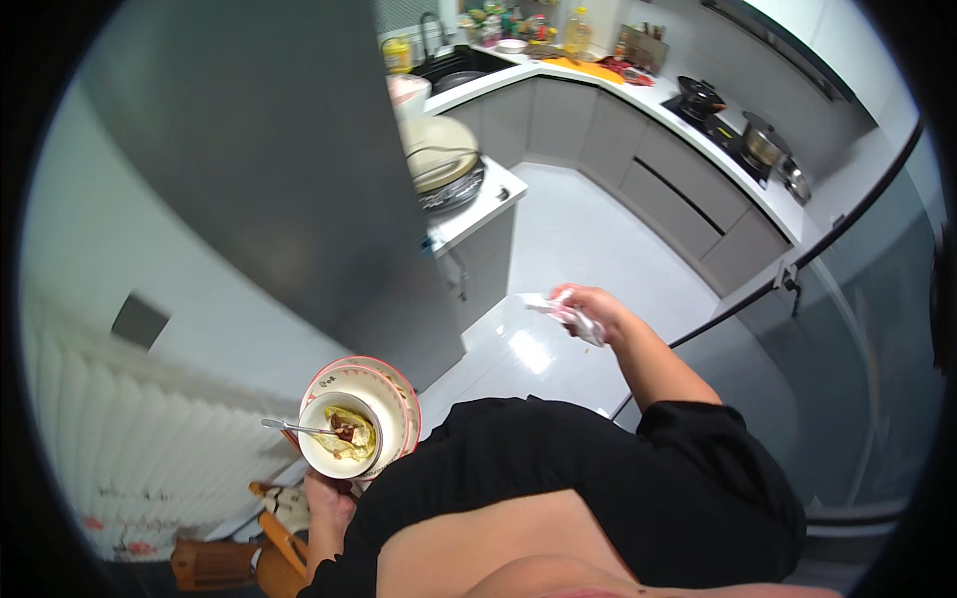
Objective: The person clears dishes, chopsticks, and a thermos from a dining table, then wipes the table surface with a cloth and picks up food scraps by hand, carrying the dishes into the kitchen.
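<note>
My left hand (330, 497) holds a stack of bowls from below, at the lower left; its fingers are partly hidden under the stack. On top is a small white bowl (318, 457) with yellowish scraps (361, 441) and a metal spoon (278, 424) leaning over its rim. Beneath it lie wider cream bowls or plates, one with a red rim (400, 374). My right hand (594, 310), at the centre right, is closed around a crumpled white tissue (555, 307), held out above the pale floor.
A tall grey panel (299, 187) stands at the left. Beyond it are a counter with a round cream-lidded appliance (445, 149), a black sink (478, 60), and a cooktop (718, 133) with pots. A glass door (807, 359) is at the right, wooden chairs (280, 572) at the lower left.
</note>
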Demonstrator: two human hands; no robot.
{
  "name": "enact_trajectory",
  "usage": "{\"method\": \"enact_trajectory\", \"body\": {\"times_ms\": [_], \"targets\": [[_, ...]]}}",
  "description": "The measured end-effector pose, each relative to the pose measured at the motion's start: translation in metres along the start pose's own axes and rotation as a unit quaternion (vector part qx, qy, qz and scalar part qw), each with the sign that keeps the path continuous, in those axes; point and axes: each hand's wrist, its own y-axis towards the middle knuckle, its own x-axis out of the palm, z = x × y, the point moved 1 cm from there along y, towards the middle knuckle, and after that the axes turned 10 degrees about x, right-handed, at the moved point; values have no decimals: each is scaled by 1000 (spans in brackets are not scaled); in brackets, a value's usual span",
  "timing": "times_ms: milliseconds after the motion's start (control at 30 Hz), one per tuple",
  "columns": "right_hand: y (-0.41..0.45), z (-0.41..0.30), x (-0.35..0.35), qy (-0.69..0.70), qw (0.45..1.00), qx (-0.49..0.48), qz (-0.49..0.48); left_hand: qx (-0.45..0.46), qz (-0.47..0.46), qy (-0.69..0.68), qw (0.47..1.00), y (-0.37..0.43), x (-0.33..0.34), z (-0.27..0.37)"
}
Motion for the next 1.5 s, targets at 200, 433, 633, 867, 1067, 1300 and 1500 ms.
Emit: {"method": "enact_trajectory", "body": {"times_ms": [200, 433, 633, 867, 1067, 1300, 1500], "targets": [[-272, -6, -215, 225, 966, 73, 104, -206, 5, -20, 978, -241, 194, 37], [-225, -51, -267, 278, 948, -22, 155, -174, -149, 25, 973, -138, 375, 6], [-202, -74, -380, 290, 936, -27, 198, -225, -211, 13, 951, -66, 542, -67], [-235, -44, -457, 357, 850, -46, 385, -158, -270, 32, 949, 45, 735, -71], [-225, -46, -511, 432, 814, -60, 384, -194, -285, 55, 937, 113, 869, -101], [-118, -126, -637, 425, 818, 14, 388, -220, -221, 25, 950, 150, 968, -143], [54, -293, -730, 238, 923, 57, 298, -211, -113, -10, 971, 179, 974, -150]]}}
